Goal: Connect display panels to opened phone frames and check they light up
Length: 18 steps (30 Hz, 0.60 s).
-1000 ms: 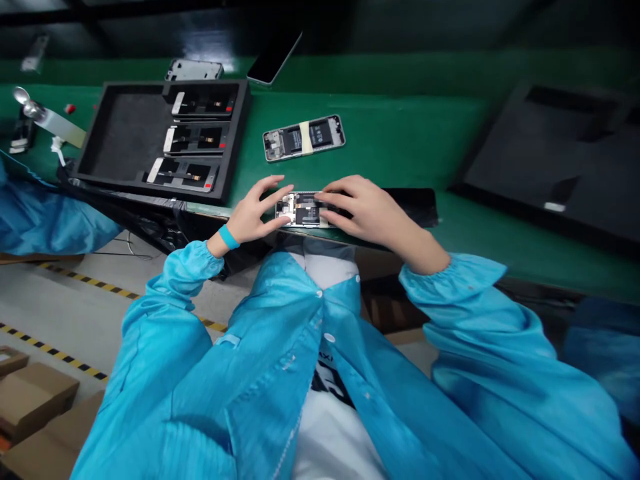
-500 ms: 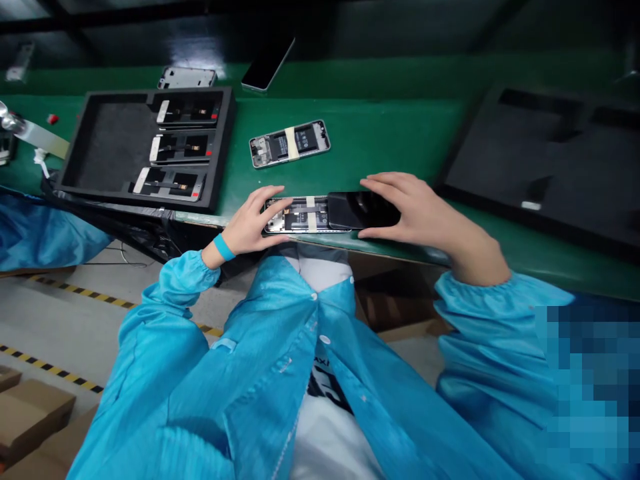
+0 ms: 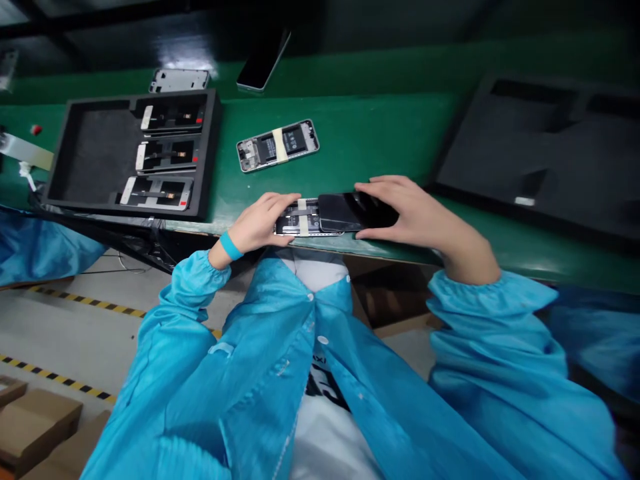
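Note:
A phone body (image 3: 301, 220) with its battery and inner parts bare lies at the table's front edge, a pale tape strip across it. My left hand (image 3: 260, 221) grips its left end, thumb on the near edge and fingers on the far edge. Over its right part lies a dark glossy phone screen (image 3: 340, 212), which covers what is under it. My right hand (image 3: 400, 210) holds the screen's right end between thumb and fingers. Beyond them, another opened phone body (image 3: 278, 145) with a tape strip rests on the green table.
A black foam tray (image 3: 213, 153) at left holds several screen parts (image 3: 167, 155). Behind it are a pale phone frame (image 3: 179, 80) and a dark phone (image 3: 263, 61). A large black foam tray (image 3: 530, 153) stands at right. Another person's blue sleeve (image 3: 45, 247) shows at far left.
My left hand has moved right along the phone body and now covers its left end, fingers closer in. My right hand still holds the screen. The whole view has shifted slightly.

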Tool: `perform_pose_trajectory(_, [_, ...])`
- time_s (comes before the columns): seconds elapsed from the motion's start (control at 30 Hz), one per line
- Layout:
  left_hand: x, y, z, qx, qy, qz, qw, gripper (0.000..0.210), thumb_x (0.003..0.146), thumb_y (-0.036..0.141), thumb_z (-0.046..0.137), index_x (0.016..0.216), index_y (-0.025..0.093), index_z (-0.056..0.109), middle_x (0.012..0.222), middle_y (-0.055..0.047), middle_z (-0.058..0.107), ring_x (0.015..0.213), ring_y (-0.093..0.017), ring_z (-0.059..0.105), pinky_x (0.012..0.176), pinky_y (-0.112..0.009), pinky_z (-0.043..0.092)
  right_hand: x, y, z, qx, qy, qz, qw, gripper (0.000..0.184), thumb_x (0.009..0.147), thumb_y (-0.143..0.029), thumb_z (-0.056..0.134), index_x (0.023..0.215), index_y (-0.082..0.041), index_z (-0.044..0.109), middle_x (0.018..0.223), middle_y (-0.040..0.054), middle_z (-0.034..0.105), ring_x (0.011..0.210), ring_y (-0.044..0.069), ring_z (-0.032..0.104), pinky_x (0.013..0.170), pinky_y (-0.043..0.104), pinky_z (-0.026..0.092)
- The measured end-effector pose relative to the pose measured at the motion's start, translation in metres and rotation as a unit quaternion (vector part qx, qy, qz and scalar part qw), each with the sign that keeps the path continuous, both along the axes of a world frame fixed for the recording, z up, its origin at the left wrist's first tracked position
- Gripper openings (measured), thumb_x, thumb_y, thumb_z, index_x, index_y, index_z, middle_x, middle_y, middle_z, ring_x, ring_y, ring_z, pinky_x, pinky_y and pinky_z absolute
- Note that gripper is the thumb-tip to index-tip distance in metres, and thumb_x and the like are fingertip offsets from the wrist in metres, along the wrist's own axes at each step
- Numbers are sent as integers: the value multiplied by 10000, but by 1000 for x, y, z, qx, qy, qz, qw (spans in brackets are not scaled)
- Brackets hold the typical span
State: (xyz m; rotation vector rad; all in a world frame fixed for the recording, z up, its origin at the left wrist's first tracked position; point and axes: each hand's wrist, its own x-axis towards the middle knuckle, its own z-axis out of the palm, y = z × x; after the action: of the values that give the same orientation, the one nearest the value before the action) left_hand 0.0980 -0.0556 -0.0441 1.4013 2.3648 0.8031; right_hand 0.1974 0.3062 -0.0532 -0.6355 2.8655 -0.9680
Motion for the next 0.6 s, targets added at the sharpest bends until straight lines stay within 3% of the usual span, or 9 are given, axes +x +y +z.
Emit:
perform_pose_trajectory(0.13, [-2,-9,2,7,0,-15,1000,981,924,393,795,1746,188,299,1599,-216,601,1453,-382,595,1254,-576,493,4,2,8,1,-17,-13,1000,1129,852,-912,670,1713,-214,455,1597,198,600,1457,453,574,1219,650,497])
perform_pose_trajectory(0.23, [3,-10,8,-1,18,-17,1000,990,973,585,755,1754,189,293,1670,-231,534,1544,-412,534,1325,-638,400,12,3,14,-1,-6,-44,999,1158,856,-878,704,1744,-203,397,1652,223,530,1503,463,526,1256,670,455])
perform_pose_trajectory(0.37, [17,17,15,-8,39,-7,999,1075,963,797,660,1753,169,290,1716,-259,475,1625,-442,443,1368,-662,317,22,-7,13,4,30,-59,998,1114,869,-821,744,1756,-252,382,1661,206,510,1559,476,458,1298,722,373])
perform_pose_trajectory(0.47, [24,50,17,-17,42,-14,999,1086,955,770,696,1752,157,286,1728,-262,458,1638,-456,420,1372,-665,312,25,-23,9,13,53,-49,997,1029,872,-797,760,1724,-316,439,1685,178,491,1585,476,420,1289,741,366])
perform_pose_trajectory(0.6, [22,75,17,-31,49,-16,998,930,987,535,776,1714,141,351,1610,-235,594,1525,-410,564,1350,-648,369,34,-27,11,50,68,-33,996,753,938,-735,724,1567,-337,612,1699,157,491,1591,469,416,1255,747,389])
